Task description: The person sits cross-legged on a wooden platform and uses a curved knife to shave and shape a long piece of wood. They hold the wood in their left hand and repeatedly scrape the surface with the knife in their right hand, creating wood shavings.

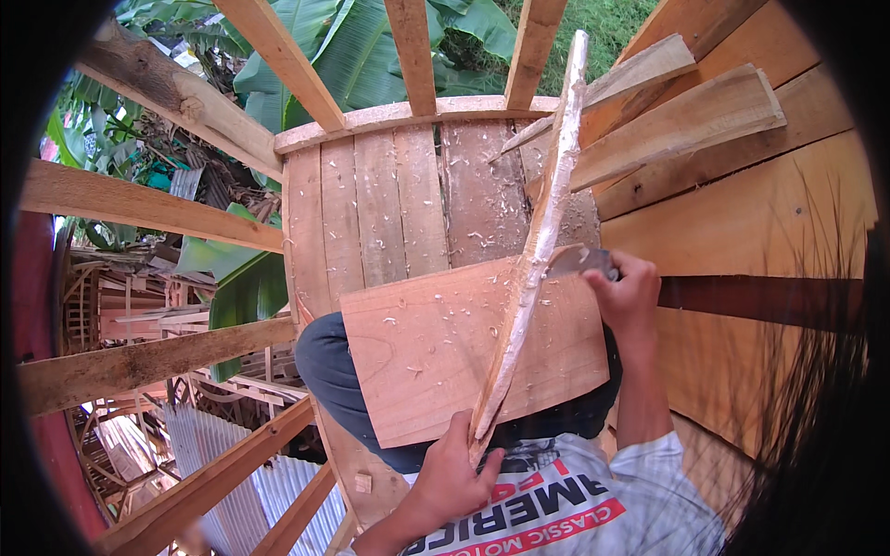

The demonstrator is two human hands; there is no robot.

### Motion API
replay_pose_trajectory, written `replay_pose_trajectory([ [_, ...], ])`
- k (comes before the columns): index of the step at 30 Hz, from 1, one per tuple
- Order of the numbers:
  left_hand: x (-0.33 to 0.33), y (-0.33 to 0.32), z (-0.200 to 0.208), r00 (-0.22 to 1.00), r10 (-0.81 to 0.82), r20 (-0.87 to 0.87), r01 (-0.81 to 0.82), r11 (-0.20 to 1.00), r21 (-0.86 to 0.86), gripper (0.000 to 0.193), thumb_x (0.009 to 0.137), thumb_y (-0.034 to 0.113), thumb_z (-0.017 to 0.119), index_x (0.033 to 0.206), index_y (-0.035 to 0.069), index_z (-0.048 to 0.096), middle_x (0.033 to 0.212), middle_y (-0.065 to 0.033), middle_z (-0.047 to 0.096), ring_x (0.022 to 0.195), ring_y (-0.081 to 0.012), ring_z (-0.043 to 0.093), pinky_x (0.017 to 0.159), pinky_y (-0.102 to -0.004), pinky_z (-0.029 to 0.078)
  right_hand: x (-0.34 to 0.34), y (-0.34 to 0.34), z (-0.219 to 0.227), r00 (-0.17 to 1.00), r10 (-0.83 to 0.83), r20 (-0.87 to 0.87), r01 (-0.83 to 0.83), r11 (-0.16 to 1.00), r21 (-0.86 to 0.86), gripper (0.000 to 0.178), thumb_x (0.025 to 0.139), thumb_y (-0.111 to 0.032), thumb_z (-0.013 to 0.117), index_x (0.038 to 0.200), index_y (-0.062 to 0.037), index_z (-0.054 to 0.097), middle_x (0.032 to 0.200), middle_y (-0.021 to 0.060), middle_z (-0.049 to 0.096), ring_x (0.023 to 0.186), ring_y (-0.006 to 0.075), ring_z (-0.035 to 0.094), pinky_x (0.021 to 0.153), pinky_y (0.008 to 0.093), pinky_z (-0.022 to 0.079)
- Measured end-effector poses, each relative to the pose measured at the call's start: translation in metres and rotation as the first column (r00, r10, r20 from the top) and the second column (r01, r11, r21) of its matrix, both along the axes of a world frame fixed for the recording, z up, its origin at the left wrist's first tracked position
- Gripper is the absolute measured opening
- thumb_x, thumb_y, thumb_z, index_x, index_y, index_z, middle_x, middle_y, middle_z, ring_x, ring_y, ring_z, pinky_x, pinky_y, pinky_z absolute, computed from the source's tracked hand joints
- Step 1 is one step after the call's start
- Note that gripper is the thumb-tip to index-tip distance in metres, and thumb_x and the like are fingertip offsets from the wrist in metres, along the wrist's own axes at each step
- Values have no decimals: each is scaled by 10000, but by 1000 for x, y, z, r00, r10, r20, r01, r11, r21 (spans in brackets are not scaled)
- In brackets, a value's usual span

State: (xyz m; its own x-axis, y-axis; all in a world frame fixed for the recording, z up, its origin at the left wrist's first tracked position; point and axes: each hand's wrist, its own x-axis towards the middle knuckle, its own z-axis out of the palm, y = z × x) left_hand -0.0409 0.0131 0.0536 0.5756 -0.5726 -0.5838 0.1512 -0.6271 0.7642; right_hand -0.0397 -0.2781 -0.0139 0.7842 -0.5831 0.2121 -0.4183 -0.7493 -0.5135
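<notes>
A long, narrow strip of wood (547, 208) with a pale, rough-cut face slants from near my body up towards the far railing. My left hand (451, 477) is closed around its near end. In my right hand (628, 287), closed fingers grip a small hand tool (593, 263) with a dark grey part and a rounded brown part, beside the right edge of the strip; its exact kind is unclear. Under the strip, a broad reddish-brown board (436, 347) lies across my lap, with a few shavings on it.
Curled shavings lie scattered over the plank floor (375, 208). Two loose wood pieces, including a thick offcut (681, 130), lean at the far right by the plank wall (742, 208). Wooden railing posts (167, 208) surround the left and far sides, with banana leaves (338, 65) beyond.
</notes>
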Motion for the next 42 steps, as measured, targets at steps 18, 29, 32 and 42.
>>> replay_pose_trajectory([
  [18,22,-13,-16,945,100,311,-91,995,-45,531,825,255,657,1166,-45,381,862,-286,593,813,-465,605,703,-486,474,-11,95,9,934,168,315,-344,186,920,413,853,-271,685,1128,-1,537,666,-46,493,595,15,418,506,194,317],
  [29,39,-22,-18,970,188,-156,-223,940,-258,554,694,81,792,1125,-18,458,950,-84,594,887,-110,582,753,-241,482,-14,88,20,967,119,225,-249,257,934,294,878,-230,650,1012,23,583,707,-15,579,611,23,481,503,228,377],
  [32,42,-25,-7,964,219,-153,-248,947,-205,529,689,79,789,1104,-18,475,959,-78,590,891,-109,577,750,-238,481,-22,72,12,930,272,248,-348,435,830,362,865,-350,653,851,10,615,627,26,559,598,71,529,516,273,398],
  [42,38,-24,-4,983,167,81,-148,968,-202,535,710,178,767,1090,-14,443,880,-168,660,806,-244,683,692,-322,527,-33,48,24,914,393,-101,-373,912,171,646,646,-664,676,557,-44,519,529,130,533,519,305,585,460,372,438],
])
